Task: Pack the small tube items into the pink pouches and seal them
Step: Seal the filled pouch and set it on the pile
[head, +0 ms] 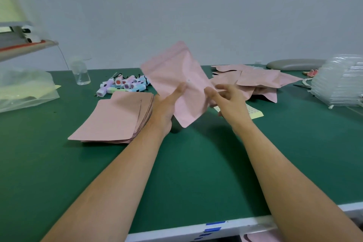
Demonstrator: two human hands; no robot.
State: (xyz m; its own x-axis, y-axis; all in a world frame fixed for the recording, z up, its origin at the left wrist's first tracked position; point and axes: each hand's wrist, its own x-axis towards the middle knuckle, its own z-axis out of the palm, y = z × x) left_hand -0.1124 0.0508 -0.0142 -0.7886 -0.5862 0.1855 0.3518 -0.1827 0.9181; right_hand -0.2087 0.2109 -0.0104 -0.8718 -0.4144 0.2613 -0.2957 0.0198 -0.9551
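Head view, looking down across a green table (196,163). The left hand (166,109) holds a single pink pouch (176,76) raised above the tabletop and tilted, one corner pointing down toward the table; the thumb lies flat on the pouch's near face, and the fingers go behind it, out of sight. The right hand (229,100) grips nothing: its fingers are spread and loosely bent, with the thumb tip at the pouch's right edge; whether it actually touches cannot be told. To the left of the left forearm lies a neat stack of flat pouches (114,118), resting on the table. Behind that stack, a cluster of small tubes (125,84) in pastel colours lies heaped together, partly hidden by the raised pouch. Beyond the right hand, a loose heap of pouches (255,80) is spread on the table. A pale yellow dotted sheet (254,113) lies just under the right hand. Also shown: a clear bottle (80,73) at rear left, a translucent plastic bag (25,88) at far left, and stacked clear plastic trays (337,84) at far right.
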